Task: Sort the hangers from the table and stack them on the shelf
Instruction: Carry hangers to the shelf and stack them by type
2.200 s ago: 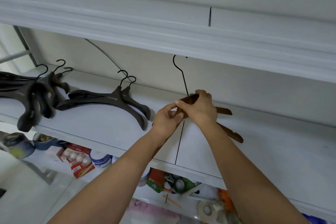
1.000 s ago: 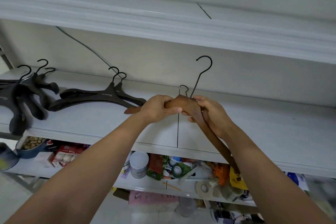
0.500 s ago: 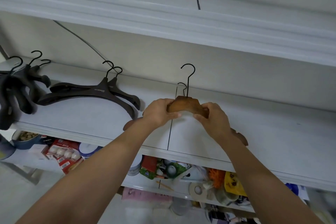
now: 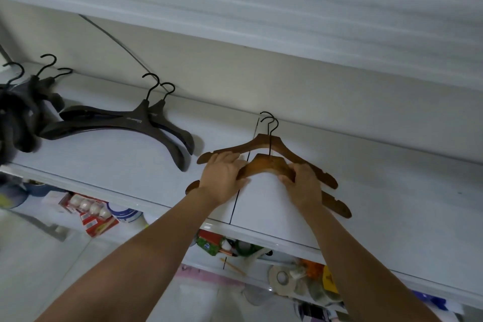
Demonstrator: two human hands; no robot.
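Note:
Two brown wooden hangers lie on the white shelf (image 4: 392, 191), hooks toward the back wall. The nearer hanger (image 4: 269, 166) is gripped by both hands: my left hand (image 4: 222, 180) holds its left arm, my right hand (image 4: 303, 183) holds its right arm. The farther brown hanger (image 4: 261, 145) lies flat just behind it. Two dark brown hangers (image 4: 136, 123) lie stacked to the left. Several black hangers (image 4: 23, 102) are piled at the shelf's far left end.
An upper shelf (image 4: 261, 21) overhangs close above. Below the shelf edge a lower shelf holds an egg carton (image 4: 88, 206), a tape roll (image 4: 281, 277), packets and small clutter. A thin cable (image 4: 115, 39) runs down the back wall.
The nearer brown hanger has been lowered onto the shelf in front of the other brown hanger, which now shows fully. Both hands still hold it, spread along its arms.

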